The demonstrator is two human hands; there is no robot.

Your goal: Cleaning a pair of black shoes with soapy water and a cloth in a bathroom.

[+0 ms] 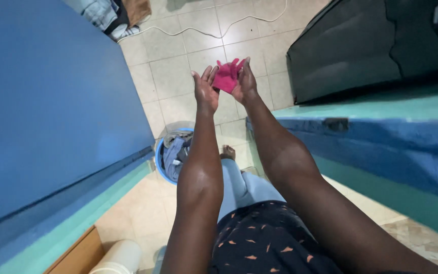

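Item: small magenta cloth (226,77), held aloft between both hands, arms stretched out over the floor.

Left hand (205,90): palm up, fingers (208,76) spread and loosely curled, their tips touching the cloth's left edge; not clamped.

Right hand (245,83): fingers (243,65) lay along the cloth's right side with the thumb behind, pinching it lightly. The cloth sat between the two sets of fingertips, its top edge splayed into points above them.

Risk, as judged: the hold looked light and rested mostly on the right hand; a slackened pinch would likely have let the cloth fall to the tiles or into the tub below.

Below the fingers, nearer the body: blue tub (159,161) holding grey-blue garments, beside a bare foot (227,151); light blue trousers and dark patterned shirt nearer still.

Left of the fingers: blue wall (51,101) with teal lower band; white cylindrical container (120,258) at its base.

Right of the fingers: blue-and-teal ledge (381,122); black bag-like object (371,45) behind it.

Beyond the fingers: beige tiled floor (178,71), white cable (219,28), heaped clothing (110,15).
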